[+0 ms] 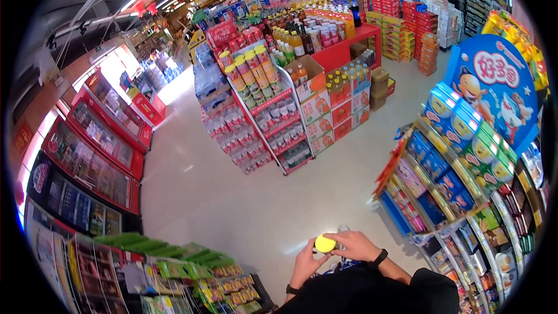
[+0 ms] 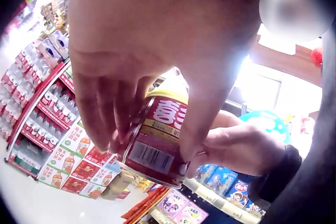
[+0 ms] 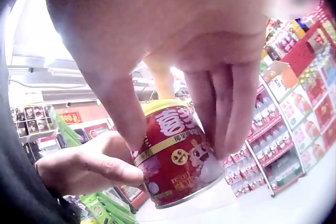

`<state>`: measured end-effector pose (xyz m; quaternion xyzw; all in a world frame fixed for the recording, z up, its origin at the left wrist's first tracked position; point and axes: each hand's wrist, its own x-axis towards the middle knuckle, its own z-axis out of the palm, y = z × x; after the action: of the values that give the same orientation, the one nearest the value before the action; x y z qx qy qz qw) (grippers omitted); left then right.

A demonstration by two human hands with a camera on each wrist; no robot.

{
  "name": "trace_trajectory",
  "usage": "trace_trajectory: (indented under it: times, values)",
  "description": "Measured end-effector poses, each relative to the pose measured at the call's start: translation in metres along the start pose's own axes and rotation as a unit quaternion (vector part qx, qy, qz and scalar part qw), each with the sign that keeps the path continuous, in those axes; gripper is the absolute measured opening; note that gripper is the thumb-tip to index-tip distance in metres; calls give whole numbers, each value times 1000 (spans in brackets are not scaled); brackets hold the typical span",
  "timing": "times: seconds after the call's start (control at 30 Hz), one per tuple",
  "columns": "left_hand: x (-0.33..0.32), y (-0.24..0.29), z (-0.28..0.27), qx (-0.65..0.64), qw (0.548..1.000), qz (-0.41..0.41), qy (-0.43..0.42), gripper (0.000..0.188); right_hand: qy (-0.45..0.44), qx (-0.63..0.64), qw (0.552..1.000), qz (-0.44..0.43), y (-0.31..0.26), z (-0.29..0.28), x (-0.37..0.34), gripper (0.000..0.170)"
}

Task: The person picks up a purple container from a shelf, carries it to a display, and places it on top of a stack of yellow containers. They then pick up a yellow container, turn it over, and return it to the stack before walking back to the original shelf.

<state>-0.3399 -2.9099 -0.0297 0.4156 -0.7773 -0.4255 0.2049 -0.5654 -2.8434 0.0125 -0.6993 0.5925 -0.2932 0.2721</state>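
A small red can (image 3: 178, 166) with white lettering and a yellow lid (image 1: 325, 243) is held upright in front of the body. My left hand (image 1: 305, 264) grips it from the left. From the other side, my right hand (image 1: 357, 247) grips the can too, its fingers reaching round the wall. The left wrist view shows a barcode panel on the can (image 2: 153, 153) between the left thumb and fingers. Lettering and cartoon faces on the label face the right wrist camera. Each wrist carries a dark band.
Ahead stands a drinks display (image 1: 279, 122) with yellow-lidded cans (image 1: 256, 67) on its upper part. Juice boxes (image 1: 325, 116) stack beside it. Snack shelves (image 1: 430, 168) rise close on the right. Green racks (image 1: 197, 273) stand near at left, fridges (image 1: 87, 163) beyond them. Tiled floor (image 1: 203, 197) lies between.
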Motion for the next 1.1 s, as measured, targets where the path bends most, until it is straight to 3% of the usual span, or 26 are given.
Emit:
trace_trajectory:
  times: [0.17,0.27,0.43,0.5,0.67,0.83,0.93,1.0,1.1]
  values:
    - [95,-26,-27,20,999,-39,-27,68,-55,9,998,-3,58,-11,101,62]
    - [169,-31,-53,33,999,-18,-24,69,-83,8,996,-15,81,-40,174,62]
    - [277,-13,-106,65,997,-26,24,70,6,39,994,-104,118,-69,291,62]
    - [310,-24,-117,80,995,-26,51,69,4,33,993,-116,131,-75,335,61]
    - [372,-32,-141,2,996,-39,86,65,-11,56,990,-128,139,-102,405,58]
    - [435,-57,-176,29,994,-20,104,69,-23,129,980,-147,160,-113,485,57]
    - [467,-71,-214,35,991,13,127,69,-53,89,981,-165,140,-137,546,55]
    - [499,-73,-245,-41,985,45,159,66,-33,77,981,-172,125,-145,589,53]
    - [547,-80,-284,-58,972,81,213,66,-15,74,983,-166,99,-160,648,53]
